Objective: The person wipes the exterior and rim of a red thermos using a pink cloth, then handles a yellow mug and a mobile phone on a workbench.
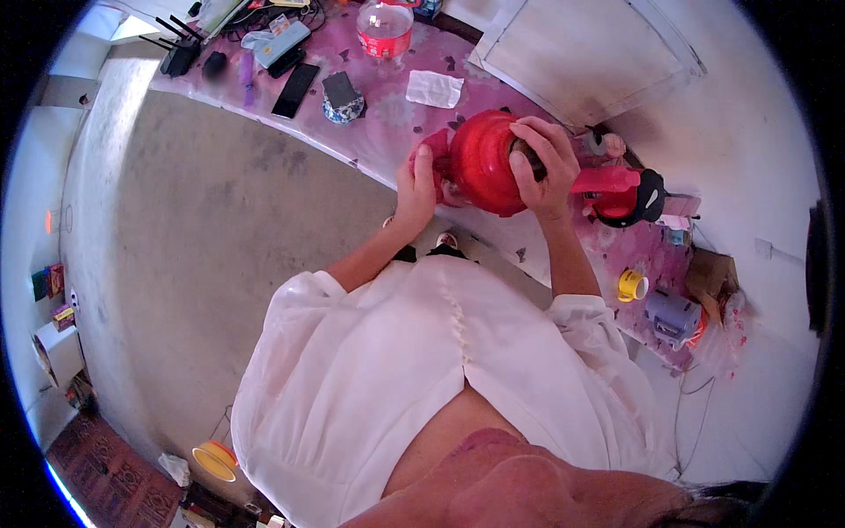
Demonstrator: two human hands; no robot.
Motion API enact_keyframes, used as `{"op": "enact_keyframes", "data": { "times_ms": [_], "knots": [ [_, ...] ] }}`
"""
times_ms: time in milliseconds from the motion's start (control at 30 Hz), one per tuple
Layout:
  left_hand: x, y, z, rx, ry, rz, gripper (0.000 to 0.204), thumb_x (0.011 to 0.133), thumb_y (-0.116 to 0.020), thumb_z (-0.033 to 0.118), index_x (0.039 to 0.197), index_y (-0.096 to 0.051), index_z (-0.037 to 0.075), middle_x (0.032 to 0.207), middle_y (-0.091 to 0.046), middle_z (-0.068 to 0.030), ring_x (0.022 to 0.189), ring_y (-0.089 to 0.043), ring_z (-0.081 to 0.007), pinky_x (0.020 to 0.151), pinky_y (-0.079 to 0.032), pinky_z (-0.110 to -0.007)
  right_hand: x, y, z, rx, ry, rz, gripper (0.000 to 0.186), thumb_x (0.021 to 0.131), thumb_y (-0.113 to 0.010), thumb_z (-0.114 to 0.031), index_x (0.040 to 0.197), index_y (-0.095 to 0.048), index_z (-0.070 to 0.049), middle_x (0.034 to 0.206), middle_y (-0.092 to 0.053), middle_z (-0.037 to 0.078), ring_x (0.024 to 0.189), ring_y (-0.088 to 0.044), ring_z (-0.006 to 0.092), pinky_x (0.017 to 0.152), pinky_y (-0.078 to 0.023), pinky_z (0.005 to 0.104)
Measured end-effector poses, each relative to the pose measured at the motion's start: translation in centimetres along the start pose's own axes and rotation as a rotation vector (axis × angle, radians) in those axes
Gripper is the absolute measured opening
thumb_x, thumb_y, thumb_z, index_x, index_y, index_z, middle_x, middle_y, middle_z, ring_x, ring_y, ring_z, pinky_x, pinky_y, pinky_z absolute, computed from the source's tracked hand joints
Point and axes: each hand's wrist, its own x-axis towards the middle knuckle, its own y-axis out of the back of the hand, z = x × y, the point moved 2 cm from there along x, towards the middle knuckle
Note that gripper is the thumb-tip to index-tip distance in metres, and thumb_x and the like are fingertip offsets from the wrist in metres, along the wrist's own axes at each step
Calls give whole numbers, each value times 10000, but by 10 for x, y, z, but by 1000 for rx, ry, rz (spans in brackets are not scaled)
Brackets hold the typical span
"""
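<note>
I hold a rounded, glossy red vessel (pixel 486 163) tilted above the near edge of the table; I cannot tell whether it is a vase or a pot. My right hand (pixel 547 167) curls its fingers round the dark end on the vessel's right. On the other side, my left hand (pixel 417 189) is closed on a crumpled red piece (pixel 435 151) that looks like a cloth and lies against the vessel. A white paper napkin (pixel 435 89) rests on the table just beyond. To the right of my right hand stands a red jug with a black top (pixel 629 201).
The table's pink flowered cover (pixel 387 141) runs along the wall. On it are a black phone (pixel 297 91), a patterned blue box (pixel 343 106), a clear plastic jug (pixel 385 35), a router (pixel 180 51), a yellow mug (pixel 631 286) and a grey appliance (pixel 673 317).
</note>
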Motion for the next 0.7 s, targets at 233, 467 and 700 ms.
{"op": "enact_keyframes", "data": {
  "times_ms": [233, 467, 700],
  "knots": [
    [18, 42, -77, -67, 235, -10, 419, 1090, -404, 348, 1136, -654, 15, 969, -673, -38, 870, -623, -133, 798, -518, -314, -1, 2, 0, -5, -10, 8, 285, 772, -709, -118, 1044, -742, -42, 1041, -698, 139, 889, -674, 301, 803, -555, 392],
    [25, 17, -3, -217, 684, -155, 472, 1074, -386, 437, 1142, -668, 64, 982, -678, -39, 877, -626, -140, 801, -514, -317, 1, 7, 4, 2, -4, 30, 273, 784, -698, -124, 1039, -737, -34, 1026, -698, 143, 880, -674, 306, 794, -554, 393],
    [14, 12, 8, 139, 78, -228, 460, 1090, -369, 376, 1194, -656, 33, 954, -710, -75, 723, -648, -145, 594, -493, -308, 0, 1, 0, 15, -15, 15, 268, 791, -690, -129, 1037, -734, -33, 1036, -698, 149, 892, -676, 312, 798, -555, 394]
  ]
}}
